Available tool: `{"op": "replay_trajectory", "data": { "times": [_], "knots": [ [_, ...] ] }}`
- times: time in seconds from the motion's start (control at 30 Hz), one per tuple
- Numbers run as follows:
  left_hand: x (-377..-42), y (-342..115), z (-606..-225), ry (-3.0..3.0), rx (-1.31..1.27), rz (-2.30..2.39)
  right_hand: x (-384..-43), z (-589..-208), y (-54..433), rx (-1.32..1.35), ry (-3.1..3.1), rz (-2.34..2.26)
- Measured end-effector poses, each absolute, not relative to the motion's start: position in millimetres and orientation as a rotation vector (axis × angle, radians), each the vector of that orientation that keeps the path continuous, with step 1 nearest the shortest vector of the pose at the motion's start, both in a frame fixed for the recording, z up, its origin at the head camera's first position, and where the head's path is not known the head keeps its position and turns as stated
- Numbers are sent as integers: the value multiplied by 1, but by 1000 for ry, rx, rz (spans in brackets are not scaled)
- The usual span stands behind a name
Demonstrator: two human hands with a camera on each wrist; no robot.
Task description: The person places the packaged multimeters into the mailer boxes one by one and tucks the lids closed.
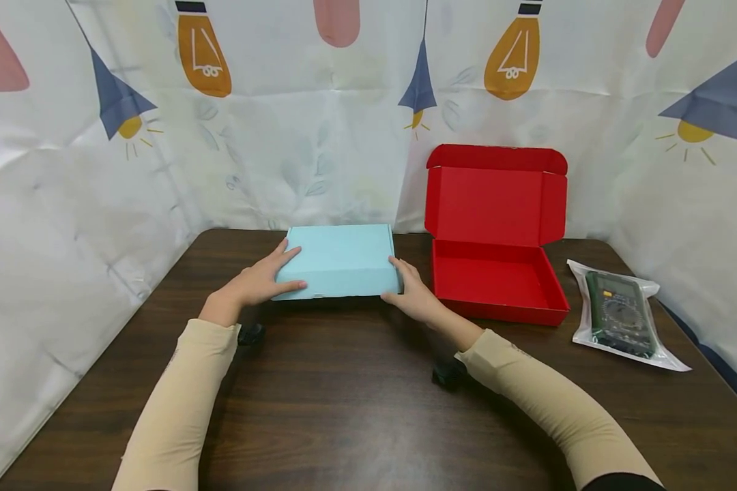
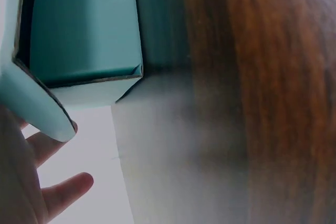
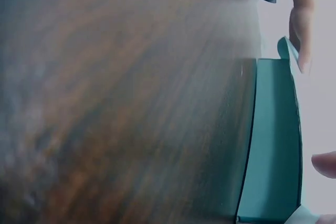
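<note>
A light blue cardboard box (image 1: 340,249) is at the far middle of the table, its lid tilted up a little at the front. My left hand (image 1: 261,276) holds the lid's left side, thumb on top near the front corner and fingers spread along the edge. At the right side, my right hand (image 1: 413,293) grips the lid near its front corner. Both wrist views look in under the lid: the inner wall of the box (image 2: 86,30) shows in the left one, a narrow strip of the box (image 3: 273,145) in the right one. The box's inside is mostly hidden.
Right of the blue box stands a red cardboard box (image 1: 491,211) with its lid raised against the patterned curtain (image 1: 356,157). Farther right lies a multimeter (image 1: 622,314) in a clear plastic bag, near the right edge of the dark wooden table (image 1: 344,395).
</note>
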State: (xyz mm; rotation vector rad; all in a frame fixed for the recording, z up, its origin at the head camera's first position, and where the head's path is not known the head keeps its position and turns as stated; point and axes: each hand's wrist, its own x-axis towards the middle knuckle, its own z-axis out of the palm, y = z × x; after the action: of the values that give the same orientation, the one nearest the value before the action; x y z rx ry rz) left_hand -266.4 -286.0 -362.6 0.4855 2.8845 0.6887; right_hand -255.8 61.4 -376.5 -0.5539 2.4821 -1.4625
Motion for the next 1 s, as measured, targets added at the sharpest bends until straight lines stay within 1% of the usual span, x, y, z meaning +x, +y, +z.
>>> {"op": "replay_trajectory", "data": {
  "times": [0.23,0.57,0.73,1.0],
  "knots": [
    [-265,-282,-364,2889,469,609,-257,-381,60,-602,2471,-1371],
    [-263,-281,-365,2876,470,547,-258,-378,61,-551,2394,-1329],
    [-263,-281,-366,2881,467,540,-261,-377,64,-515,2329,-1400],
    [-263,-280,-367,2873,453,546,-258,-373,74,-362,2097,-1641]
  ]
}}
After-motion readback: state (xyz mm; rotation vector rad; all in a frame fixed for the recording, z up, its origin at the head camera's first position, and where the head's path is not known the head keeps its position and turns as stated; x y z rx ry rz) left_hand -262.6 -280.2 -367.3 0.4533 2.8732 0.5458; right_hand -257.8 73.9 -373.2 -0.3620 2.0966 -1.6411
